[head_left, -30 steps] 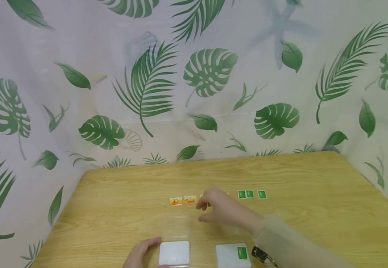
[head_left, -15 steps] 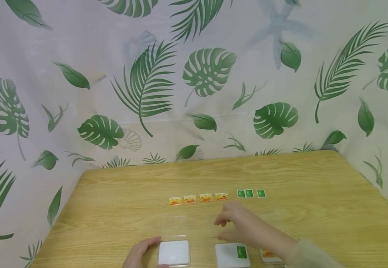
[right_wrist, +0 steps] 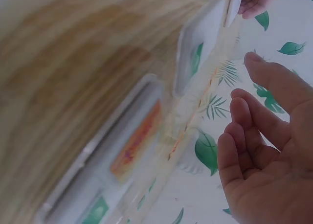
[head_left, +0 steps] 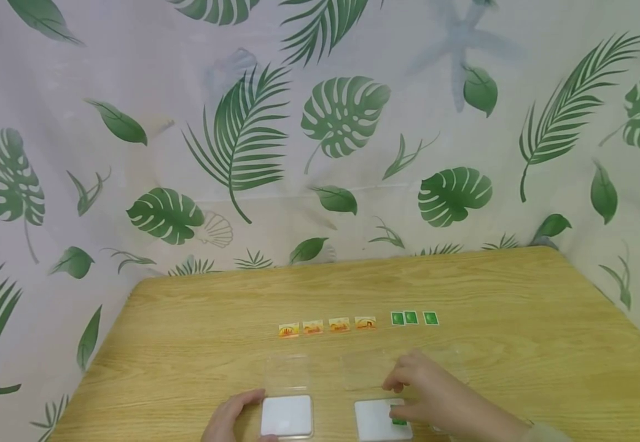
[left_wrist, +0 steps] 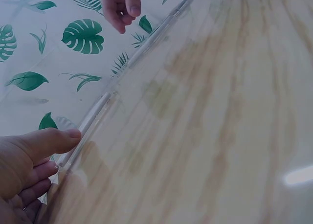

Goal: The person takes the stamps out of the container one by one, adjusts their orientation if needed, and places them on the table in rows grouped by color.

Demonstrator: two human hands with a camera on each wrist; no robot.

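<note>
My left hand (head_left: 233,417) holds the left side of a clear plastic case with a white pad (head_left: 287,416), near the table's front edge. In the left wrist view its thumb (left_wrist: 66,140) lies along the case's edge. My right hand (head_left: 427,393) hovers over a second white-padded case (head_left: 372,422), loosely bent and holding nothing. A small green stamp-like card (head_left: 399,422) lies on that case, partly covered by the thumb. The right wrist view shows a third case (right_wrist: 93,165) with an orange picture card (right_wrist: 139,141) and a green one (right_wrist: 96,212); the right hand mostly hides it in the head view.
Farther back on the wooden table (head_left: 198,344) lie several orange picture cards (head_left: 339,325) in a row, with green cards (head_left: 411,317) to their right. Transparent lids (head_left: 288,373) lie opened behind the cases. A leaf-patterned cloth (head_left: 298,153) hangs behind.
My right hand has drawn back from the row of orange cards, toward the front and right, over the middle case. The fourth orange card now shows fully. My left hand stays put.
</note>
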